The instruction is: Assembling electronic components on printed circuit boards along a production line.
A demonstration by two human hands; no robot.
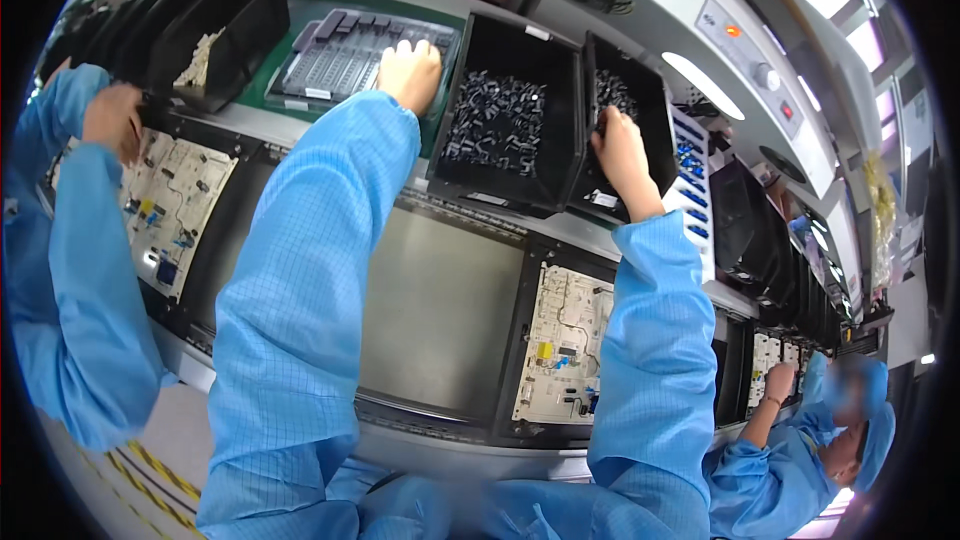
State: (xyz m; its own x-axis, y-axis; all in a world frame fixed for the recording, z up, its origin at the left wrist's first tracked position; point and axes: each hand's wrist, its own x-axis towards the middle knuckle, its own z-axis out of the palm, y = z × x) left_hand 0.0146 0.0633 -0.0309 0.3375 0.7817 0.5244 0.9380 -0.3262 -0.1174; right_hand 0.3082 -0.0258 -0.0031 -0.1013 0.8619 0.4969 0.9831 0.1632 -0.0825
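Observation:
My left hand point(410, 75) is over the right end of a grey slotted tray point(335, 65), its fingers curled down and their tips hidden. My right hand point(622, 155) reaches into the narrower black bin point(655, 125), which holds small dark cylindrical components point(612, 90). Its fingers are pinched together, and whatever is between them is too small to make out. Between my hands stands a wider black bin point(515, 45) with many small black components point(495, 120). Below my right hand, a cream circuit board point(565, 340) lies in a frame on the line, partly covered by my sleeve.
A white rack point(697, 130) of blue parts stands right of the bins. At the left, a co-worker's hand point(115, 120) is above another circuit board point(175, 205). Farther right, another person point(800, 450) works at boards. A grey plate point(445, 300) lies between my forearms.

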